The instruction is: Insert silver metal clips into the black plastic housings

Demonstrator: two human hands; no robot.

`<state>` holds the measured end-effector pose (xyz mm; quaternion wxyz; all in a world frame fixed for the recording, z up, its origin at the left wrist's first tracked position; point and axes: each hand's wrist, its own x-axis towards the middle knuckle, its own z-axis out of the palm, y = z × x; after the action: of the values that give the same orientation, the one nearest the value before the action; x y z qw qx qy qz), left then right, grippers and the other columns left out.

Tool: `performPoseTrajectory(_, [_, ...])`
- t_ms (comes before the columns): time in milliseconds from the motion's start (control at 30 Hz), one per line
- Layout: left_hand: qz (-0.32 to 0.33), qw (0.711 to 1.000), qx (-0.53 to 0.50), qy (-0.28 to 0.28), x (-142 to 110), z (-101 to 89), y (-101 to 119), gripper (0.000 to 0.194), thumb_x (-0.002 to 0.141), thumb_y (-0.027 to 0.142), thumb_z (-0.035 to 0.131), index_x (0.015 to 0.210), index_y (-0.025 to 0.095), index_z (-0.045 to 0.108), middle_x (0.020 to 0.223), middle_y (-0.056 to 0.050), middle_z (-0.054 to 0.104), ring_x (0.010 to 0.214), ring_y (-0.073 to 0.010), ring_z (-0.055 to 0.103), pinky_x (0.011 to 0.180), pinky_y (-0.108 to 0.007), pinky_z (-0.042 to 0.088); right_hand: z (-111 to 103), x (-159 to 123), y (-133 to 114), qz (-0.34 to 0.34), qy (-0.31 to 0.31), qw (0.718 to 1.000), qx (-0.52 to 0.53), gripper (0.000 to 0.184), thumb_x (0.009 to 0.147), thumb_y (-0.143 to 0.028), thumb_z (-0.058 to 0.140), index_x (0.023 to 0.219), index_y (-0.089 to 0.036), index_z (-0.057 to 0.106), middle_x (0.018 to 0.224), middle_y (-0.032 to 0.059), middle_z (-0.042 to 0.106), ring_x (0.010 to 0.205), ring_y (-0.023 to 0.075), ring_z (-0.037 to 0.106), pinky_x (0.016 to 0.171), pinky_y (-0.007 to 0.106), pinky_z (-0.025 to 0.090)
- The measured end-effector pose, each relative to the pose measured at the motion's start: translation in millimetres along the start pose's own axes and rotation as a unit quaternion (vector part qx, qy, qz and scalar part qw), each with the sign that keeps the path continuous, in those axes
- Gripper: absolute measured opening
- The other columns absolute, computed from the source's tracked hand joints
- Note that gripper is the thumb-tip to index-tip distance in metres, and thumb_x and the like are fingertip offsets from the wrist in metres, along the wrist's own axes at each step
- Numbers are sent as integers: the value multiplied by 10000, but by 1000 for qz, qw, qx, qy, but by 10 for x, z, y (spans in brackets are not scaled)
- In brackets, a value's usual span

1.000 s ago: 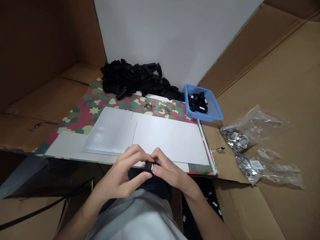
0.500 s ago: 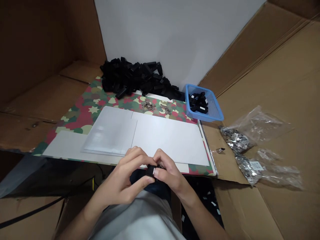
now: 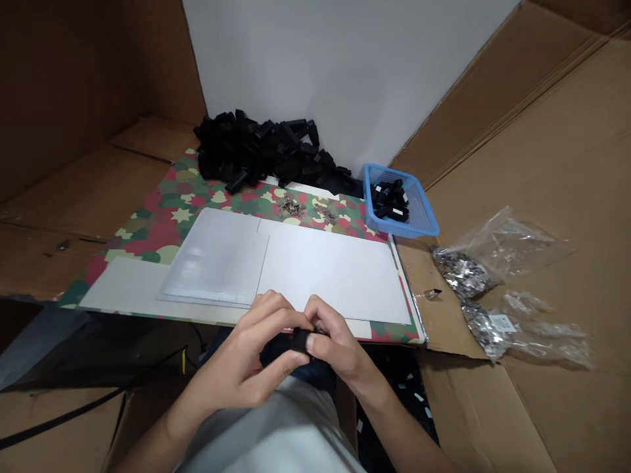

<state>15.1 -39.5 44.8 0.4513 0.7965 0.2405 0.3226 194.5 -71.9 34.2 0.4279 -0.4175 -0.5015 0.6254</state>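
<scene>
While both bare hands close together just past the near edge of the work surface, the first entry is a small black rectangular block point(image 3: 300, 341), held between the left hand point(image 3: 236, 361) and the right hand point(image 3: 335, 345). Both hands clench it at the fingertips, with neither released, above the person's dark trousers point(image 3: 310, 374). Change noted: against the view a moment earlier, the block sits lower and closer to the body, its white-marked end no longer showing behind the fingers. Whether the right fingertips also pinch a separate small part cannot be told.

Further stock: a large heap of matching black blocks point(image 3: 256, 151) against a white board point(image 3: 335, 66); a blue plastic mesh basket point(image 3: 399, 230) holding more black blocks; two small piles of silver metal bits point(image 3: 290, 207) on a camouflage-print mat point(image 3: 167, 217); smooth white sheets point(image 3: 325, 269) lying on the mat. To the right, on brown corrugated cardboard point(image 3: 542, 164), lie two clear plastic bags point(image 3: 513, 236) of loose silver metal pieces point(image 3: 461, 272).
</scene>
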Motion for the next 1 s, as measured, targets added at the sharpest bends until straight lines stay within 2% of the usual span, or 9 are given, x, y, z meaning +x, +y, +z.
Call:
performPoseTrajectory(200, [-5,1000,-18,9,4,12,-18,116,895,190,587,1008,212,578,852,-19,545,805,-177,498,762,-316,393,-23,6,53,15,-14,999,37,328,795,-476,649,792,-222,443,737,-40,421,666,127,404,634,247,350])
performPoseTrajectory(300, [-1,999,-41,19,10,-9,-38,121,883,185,612,996,220,586,862,-12,553,811,-166,517,755,-299,406,-83,20,94,37,-75,995,57,384,803,-540,654,861,-224,444,765,-38,477,644,119,470,606,239,371])
performPoseTrajectory(400, [-5,998,-60,19,14,-32,-53,186,886,183,606,1062,239,580,919,-18,564,841,-163,532,760,-287,425,-149,9,88,14,-130,991,27,451,803,-619,626,946,-232,443,791,-28,528,643,128,521,625,263,416])
performPoseTrajectory(433, [-10,998,-65,17,15,-39,-57,207,883,192,607,1081,242,572,937,-23,565,850,-167,533,766,-291,429,-164,-1,78,-4,-123,992,-2,451,799,-616,633,959,-234,453,827,-15,550,692,141,543,664,279,432])
performPoseTrajectory(533, [-34,996,-78,30,15,-55,-62,245,853,255,620,1085,225,548,944,-37,557,868,-192,520,781,-316,429,-191,-41,58,-57,-52,990,-117,350,811,-503,666,979,-246,498,923,14,597,809,172,577,728,305,446])
performPoseTrajectory(667, [-65,994,-75,41,11,-59,-41,162,838,270,614,976,210,552,872,-19,553,822,-177,507,760,-302,421,-191,-74,67,-118,11,959,-258,274,809,-377,647,1018,-260,515,886,16,624,752,182,593,675,311,453])
performPoseTrajectory(833, [-90,993,-67,43,18,-40,-10,83,842,203,614,888,211,545,817,9,548,765,-140,504,713,-255,425,-155,-79,56,-179,36,911,-370,223,808,-276,620,986,-269,485,812,-4,621,683,174,586,671,322,460])
performPoseTrajectory(1000, [-97,993,-64,36,30,-12,-37,88,854,216,610,864,206,523,797,13,532,750,-135,502,695,-249,423,-135,-88,34,-208,52,881,-421,220,808,-251,602,983,-265,469,790,1,618,672,180,589,645,317,466])
